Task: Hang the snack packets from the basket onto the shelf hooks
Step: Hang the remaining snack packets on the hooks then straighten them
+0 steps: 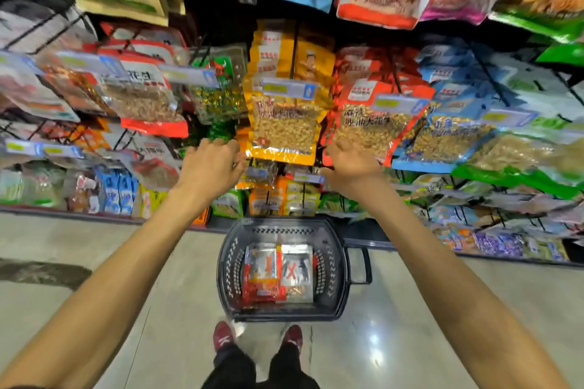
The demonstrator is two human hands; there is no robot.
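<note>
**Desk:** Store aisle, pale floor [94, 246], shelf [104, 218] crowded with hung snack bags. What is shown?

**Caption:** Both hands are raised to the bottom edge of the yellow packet [284, 126], which is hung on a hook [295, 41] behind a price tag [289, 88]. The left hand [210, 164] is seen with fingers curled at the packet's lower left corner. The right hand [350, 161] is placed at its lower right, against the neighbouring red packet [373, 123]. Whether anything is pinched cannot be told, as the fingertips are blurred or hidden.

**Desk:** And the stock to be hung?

**Caption:** Several packets [262, 275] are seen lying flat in the basket [343, 262], which is set on the floor close to the shelf foot.

**Desk:** What could go wrong?

**Caption:** It is judged that the front packet could be slid off the hook's open end if its bottom is tugged forward. The red packet could be dislodged by the right hand brushing it. A falling bag could be missed by the basket and burst on the floor. The basket itself, set just ahead of the shoes, could be kicked.
</note>
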